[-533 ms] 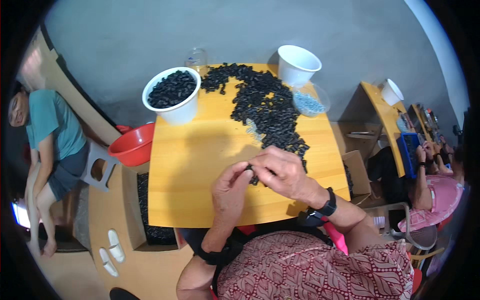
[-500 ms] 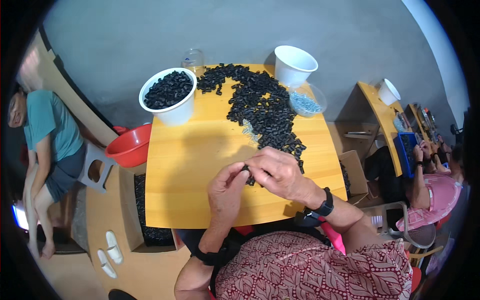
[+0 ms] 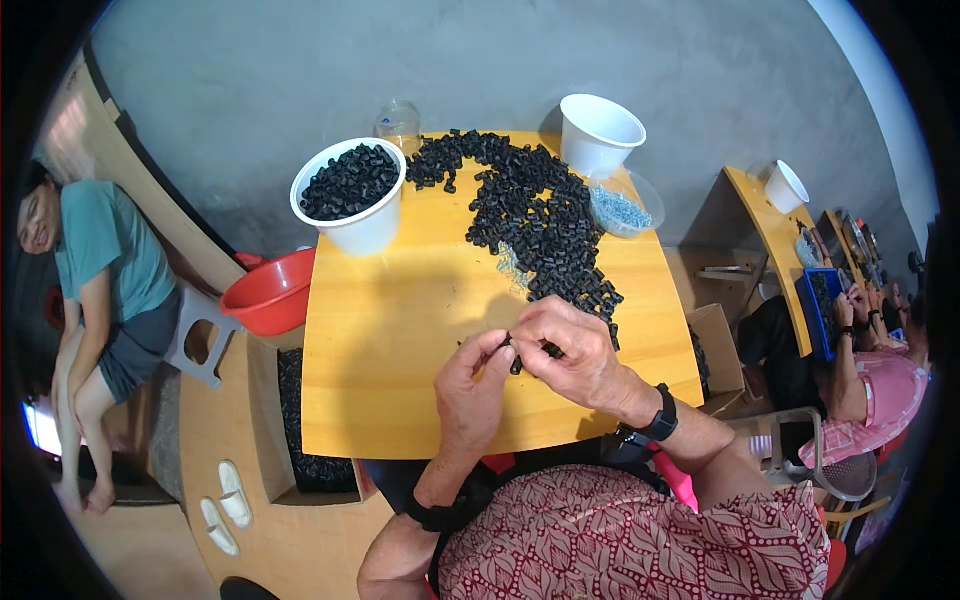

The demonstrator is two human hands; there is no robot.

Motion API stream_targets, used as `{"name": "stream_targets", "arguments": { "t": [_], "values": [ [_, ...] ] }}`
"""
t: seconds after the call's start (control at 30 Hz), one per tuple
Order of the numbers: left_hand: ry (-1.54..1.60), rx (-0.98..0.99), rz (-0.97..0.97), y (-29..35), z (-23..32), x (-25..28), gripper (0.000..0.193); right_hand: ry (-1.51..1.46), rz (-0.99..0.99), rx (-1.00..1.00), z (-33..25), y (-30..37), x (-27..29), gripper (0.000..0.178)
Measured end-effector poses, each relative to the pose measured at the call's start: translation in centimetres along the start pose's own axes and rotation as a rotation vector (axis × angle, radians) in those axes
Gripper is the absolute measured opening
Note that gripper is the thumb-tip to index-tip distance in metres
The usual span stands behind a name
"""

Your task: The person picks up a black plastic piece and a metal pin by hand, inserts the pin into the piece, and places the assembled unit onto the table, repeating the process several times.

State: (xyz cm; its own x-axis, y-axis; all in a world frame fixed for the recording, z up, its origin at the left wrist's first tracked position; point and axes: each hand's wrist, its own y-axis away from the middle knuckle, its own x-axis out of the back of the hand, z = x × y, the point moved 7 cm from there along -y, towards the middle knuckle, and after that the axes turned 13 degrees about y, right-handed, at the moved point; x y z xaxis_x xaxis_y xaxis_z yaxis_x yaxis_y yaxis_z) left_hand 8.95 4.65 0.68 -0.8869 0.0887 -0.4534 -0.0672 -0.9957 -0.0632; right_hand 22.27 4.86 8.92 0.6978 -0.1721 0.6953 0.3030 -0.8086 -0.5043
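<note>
"Black piece (image 3: 508,341) in the left hand's (image 3: 470,398) pinch?"
"Yes; the right hand (image 3: 576,352), fingertips narrowed there, cups a second bit (image 3: 552,350)."
"Anything changed?"
"Barely: hands still meet, so that piece seems unfinished. Heap (image 3: 540,215) just beyond, tub (image 3: 362,238) farther."

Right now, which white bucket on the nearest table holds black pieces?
The left bucket, beside the clear jar; the right bucket shows only bare white inside.

No legible text, labels, numbers or signs; small blue mark (image 3: 384,121) on clear jar (image 3: 402,117) unreadable.
</note>
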Motion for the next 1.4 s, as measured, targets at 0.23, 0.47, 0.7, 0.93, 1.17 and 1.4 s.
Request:
{"name": "stream_targets", "arguments": {
  "t": [0.23,0.47,0.7,0.93,1.17,1.4],
  "values": [
    [-0.011,0.023,-0.029,0.1,-0.2,0.1,0.019,0.053,0.068,0.076,-0.8,0.5,0.0,0.007],
    [0.110,0.047,-0.057,0.1,-1.0,-0.1,0.020,-0.059,-0.173,-0.033,1.0,-0.2,-0.1,0.015],
    [0.151,0.047,-0.045,-0.2,-1.1,0.3,0.020,0.188,0.077,0.169,-0.8,0.3,0.1,0.017],
    [0.109,-0.001,0.016,0.2,-2.5,1.2,0.018,0.083,0.076,0.063,-0.9,1.3,-0.5,0.015],
    [0.005,0.067,-0.046,0.0,-2.8,0.7,0.015,0.062,-0.063,0.032,0.5,0.9,-0.6,0.016],
    [0.317,0.173,0.057,-0.6,-1.3,1.2,0.013,0.233,0.002,0.204,-1.1,-0.1,-0.4,0.045]
  ]
}}
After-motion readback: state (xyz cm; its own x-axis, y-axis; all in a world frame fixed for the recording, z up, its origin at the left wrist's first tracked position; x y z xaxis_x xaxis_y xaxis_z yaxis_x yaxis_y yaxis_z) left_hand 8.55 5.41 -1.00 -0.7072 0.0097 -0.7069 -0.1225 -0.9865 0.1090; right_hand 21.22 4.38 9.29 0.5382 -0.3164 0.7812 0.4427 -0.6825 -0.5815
